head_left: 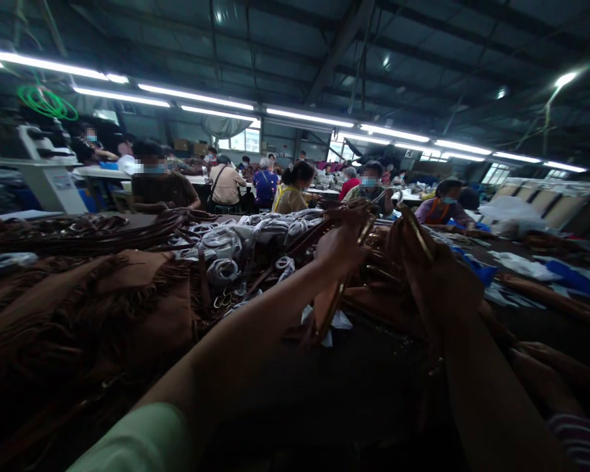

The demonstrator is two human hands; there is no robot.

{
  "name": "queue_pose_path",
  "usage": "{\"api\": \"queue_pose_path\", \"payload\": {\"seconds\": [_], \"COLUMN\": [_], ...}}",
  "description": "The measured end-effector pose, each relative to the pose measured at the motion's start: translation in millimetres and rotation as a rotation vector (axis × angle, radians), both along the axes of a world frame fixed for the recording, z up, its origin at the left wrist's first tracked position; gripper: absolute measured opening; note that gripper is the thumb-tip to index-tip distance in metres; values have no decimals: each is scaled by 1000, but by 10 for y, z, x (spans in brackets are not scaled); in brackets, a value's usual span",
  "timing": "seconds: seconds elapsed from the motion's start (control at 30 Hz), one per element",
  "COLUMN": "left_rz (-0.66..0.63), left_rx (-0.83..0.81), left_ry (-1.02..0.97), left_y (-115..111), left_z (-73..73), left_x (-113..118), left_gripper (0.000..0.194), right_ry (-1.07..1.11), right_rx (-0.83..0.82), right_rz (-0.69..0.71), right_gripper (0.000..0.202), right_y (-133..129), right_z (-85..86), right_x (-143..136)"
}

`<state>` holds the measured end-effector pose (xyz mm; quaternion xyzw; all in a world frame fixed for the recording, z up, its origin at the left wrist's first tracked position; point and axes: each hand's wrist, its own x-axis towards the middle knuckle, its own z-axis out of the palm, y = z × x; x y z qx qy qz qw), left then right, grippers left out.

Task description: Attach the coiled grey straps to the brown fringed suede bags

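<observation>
My left hand (pixel 341 248) is closed around one edge of a brown bag piece with a gold zipper (pixel 330 308), and its arm reaches in from the lower left. Further right, my right hand (pixel 450 288) grips brown material at the other gold zipper edge (pixel 415 231). The two zipper edges stand apart, both raised above the dark table (pixel 364 393). Whether they belong to one bag is hard to tell in the dim light. Most of my fingertips are hidden by the material and the shadow.
Brown fringed pieces (pixel 147 308) are piled at the left. Wrapped white-grey bundles (pixel 226 242) and brown straps (pixel 142 229) lie behind them. A co-worker's arm with a striped sleeve (pixel 577 432) reaches in at the lower right. Blue and white plastic (pixel 531 265) lies at the right; people sit beyond.
</observation>
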<state>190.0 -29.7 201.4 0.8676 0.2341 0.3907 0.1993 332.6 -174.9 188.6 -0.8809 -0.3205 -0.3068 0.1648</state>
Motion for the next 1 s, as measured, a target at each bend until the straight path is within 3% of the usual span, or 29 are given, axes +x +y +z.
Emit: {"api": "queue_pose_path", "payload": {"seconds": [0.07, 0.13, 0.3, 0.37, 0.43, 0.53, 0.63, 0.73, 0.8, 0.9, 1.0], "left_rz": [-28, -88, -195, -190, -166, -163, -150, 153, 287, 381, 483], "left_rx": [236, 346, 326, 280, 239, 183, 13, -180, -245, -287, -239], "left_ry": [219, 428, 637, 673, 634, 518, 487, 375, 298, 234, 266], "left_y": [-110, -206, -370, -439, -520, -626, -625, -473, -326, -97, 148], "left_z": [-131, -492, -1628, -1915, -2071, -2155, -2169, -2139, -2099, -2024, -1917], "left_x": [-47, -33, 9, -33, -130, -423, -911, -1465, -1757, -1941, -1812], "left_gripper": [31, 29, 22, 21, 25, 26, 16, 10, 10, 13, 30], "right_ry": [10, -9, -171, -269, -333, -350, -270, -173, -133, -102, -105], "right_rx": [3, -10, -44, -38, -63, -153, -316, -514, -518, -505, -533], "right_rz": [-30, -63, -21, 62, 176, 371, 565, 773, 832, 843, 848], "right_gripper": [59, 54, 42, 43, 47, 51, 54, 64, 73, 96, 97], "right_y": [-14, 4, 107, 167, 267, 508, 763, 892, 907, 913, 959], "right_z": [-15, -53, -77, -20, 13, -188, -774, -1427, -1696, -1794, -1706], "right_x": [28, 42, -95, -243, -443, -800, -1104, -1224, -1202, -1117, -1074]}}
